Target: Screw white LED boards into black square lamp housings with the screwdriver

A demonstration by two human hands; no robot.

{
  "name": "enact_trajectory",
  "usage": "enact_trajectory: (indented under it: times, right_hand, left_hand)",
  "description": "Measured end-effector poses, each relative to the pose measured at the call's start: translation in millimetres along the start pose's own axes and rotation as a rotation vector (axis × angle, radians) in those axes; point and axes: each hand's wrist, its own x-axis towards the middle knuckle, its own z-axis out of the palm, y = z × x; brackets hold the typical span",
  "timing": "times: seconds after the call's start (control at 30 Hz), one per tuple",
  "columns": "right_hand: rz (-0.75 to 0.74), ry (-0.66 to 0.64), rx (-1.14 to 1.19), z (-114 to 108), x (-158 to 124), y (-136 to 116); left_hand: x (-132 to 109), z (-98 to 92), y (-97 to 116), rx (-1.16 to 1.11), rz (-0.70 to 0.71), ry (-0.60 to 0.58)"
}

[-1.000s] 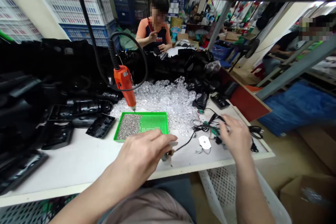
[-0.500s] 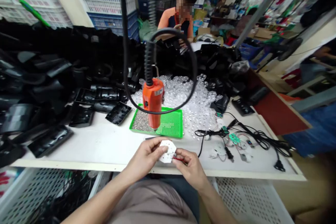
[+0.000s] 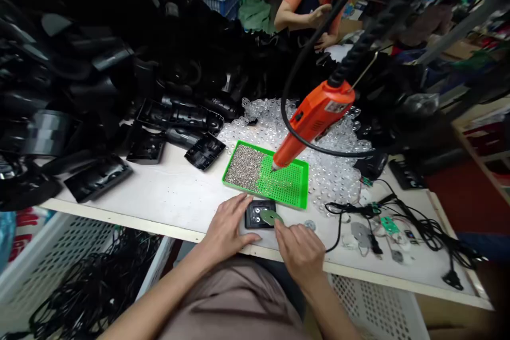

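Observation:
On the table near the front edge lies a small black plastic case (image 3: pixel 251 217), its inner side up, with round metallic spots inside. My left hand (image 3: pixel 227 228) lies flat at its left side, fingers stretched and thumb spread apart, fingertips by the case's upper left corner. Between the fingertips of my right hand (image 3: pixel 300 249) is a thin green oval-looking disc (image 3: pixel 271 217), tilted over the case's right half. Just beyond the case is a green tray (image 3: pixel 305 186) with many small metal screws (image 3: pixel 243 167) on its left. An orange electric screwdriver (image 3: pixel 314 117) hangs aslant, its tip above the tray.
Clear plastic lens pieces (image 3: pixel 338 175) are heaped behind the tray. Black plastic housings (image 3: pixel 99 178) pile up at left and back. Cables and small boards (image 3: pixel 389 224) lie at right. White baskets (image 3: pixel 358 292) stand below the table edge. A person (image 3: pixel 303 5) sits opposite.
The white octagonal board with red wires has left my hands. The black case now lies between them, and my right hand holds the green disc. The screwdriver hangs more aslant; the view has shifted.

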Motion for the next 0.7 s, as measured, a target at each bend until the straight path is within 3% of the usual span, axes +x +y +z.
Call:
enact_trajectory:
  times: [0.13, 0.33, 0.7]
  right_hand:
    - [-0.11, -0.05, -0.153, 21, 3, -12]
    - [-0.037, -0.154, -0.193, 26, -6, -30]
    - [-0.042, -0.088, -0.168, 26, -1, -34]
  left_hand:
    - [13, 5.9, -4, 0.029, 0.012, -0.076]
    - [18, -5.6, -13, -0.007, 0.038, -0.14]
    - [19, -11.5, -15, -0.035, 0.04, -0.182]
